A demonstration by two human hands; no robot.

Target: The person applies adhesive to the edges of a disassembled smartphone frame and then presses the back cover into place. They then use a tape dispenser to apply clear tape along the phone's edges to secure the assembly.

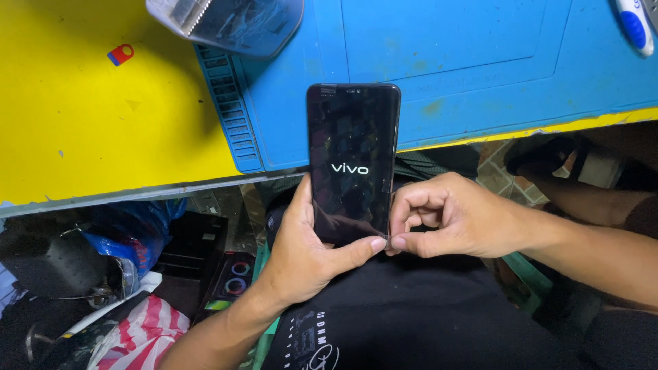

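1. My left hand (301, 250) grips the black phone (353, 161) from below, thumb across its near edge, above my lap at the near edge of the blue mat (466, 82).
2. My right hand (449, 219) pinches closed at the phone's near right corner.
3. The screen glows with a start-up logo, so it powers on; that corner is still being worked.

Phone screen (352, 161): tall black rectangle with rounded corners, upright at frame centre, small white logo mid-screen, reflections across the glass. Red-and-white striped plastic bag (137, 329) at lower left on the floor. Blue plastic bag (140, 229) just above it.
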